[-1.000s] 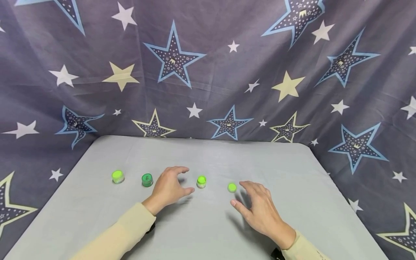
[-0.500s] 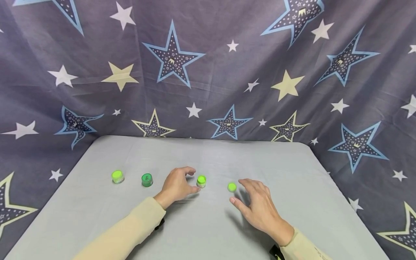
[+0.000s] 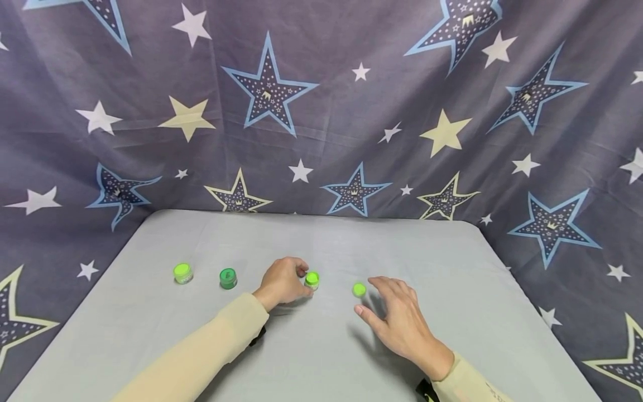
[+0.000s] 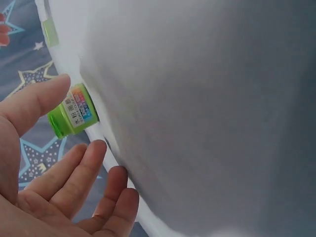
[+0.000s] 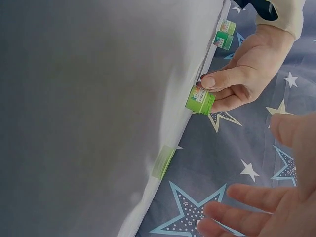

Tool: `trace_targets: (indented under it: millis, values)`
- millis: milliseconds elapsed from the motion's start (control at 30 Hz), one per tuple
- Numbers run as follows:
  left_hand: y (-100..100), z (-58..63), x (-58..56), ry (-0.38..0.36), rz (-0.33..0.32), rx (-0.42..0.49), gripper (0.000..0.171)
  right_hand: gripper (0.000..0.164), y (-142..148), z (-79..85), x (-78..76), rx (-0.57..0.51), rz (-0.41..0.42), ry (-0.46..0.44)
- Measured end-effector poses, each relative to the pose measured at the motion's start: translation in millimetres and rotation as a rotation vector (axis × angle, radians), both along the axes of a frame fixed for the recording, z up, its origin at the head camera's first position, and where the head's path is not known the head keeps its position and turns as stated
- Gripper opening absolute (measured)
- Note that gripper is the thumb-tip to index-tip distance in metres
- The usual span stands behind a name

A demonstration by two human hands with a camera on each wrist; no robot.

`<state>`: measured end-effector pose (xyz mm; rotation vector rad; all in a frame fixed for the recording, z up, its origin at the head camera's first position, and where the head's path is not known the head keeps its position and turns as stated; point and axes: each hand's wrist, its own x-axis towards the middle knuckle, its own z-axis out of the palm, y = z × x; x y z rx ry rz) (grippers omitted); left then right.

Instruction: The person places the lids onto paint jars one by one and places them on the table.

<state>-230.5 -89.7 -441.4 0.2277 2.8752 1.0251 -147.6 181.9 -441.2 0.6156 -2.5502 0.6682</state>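
A small jar of bright green paint (image 3: 312, 280) with a printed label stands on the table without its lid; its threaded neck shows in the right wrist view. My left hand (image 3: 284, 282) is beside it, thumb and forefinger spread around its left side. In the left wrist view the thumb (image 4: 42, 101) overlaps the jar (image 4: 79, 111), and a gap separates the other fingertips from it. A light green lid (image 3: 359, 289) lies flat to the right. Close to that lid, my right hand (image 3: 402, 324) hovers with thumb and fingers apart, holding nothing.
Two more jars stand at the left of the table: one with a light green lid (image 3: 182, 273) and one dark green (image 3: 228, 278). The table (image 3: 321, 346) has a pale grey cover. A star-patterned cloth (image 3: 321, 111) hangs behind it.
My left hand has moved right, from beside the dark green jar to the open bright green one, its fingers drawing nearer together. The right hand has stayed almost still near the lid.
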Motion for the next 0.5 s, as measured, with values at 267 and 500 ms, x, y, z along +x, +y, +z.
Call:
trace_targets:
  millis: [267,500]
  values:
    - [3.3,-0.3,-5.6,-0.021,-0.006,-0.010,0.046,0.061,-1.4,0.9,-2.8,0.000,0.005,0.016]
    - [3.4,-2.4,-7.2,-0.027,0.002,-0.023,0.041,0.062,-3.1,1.0,-5.5,0.009,0.001,0.008]
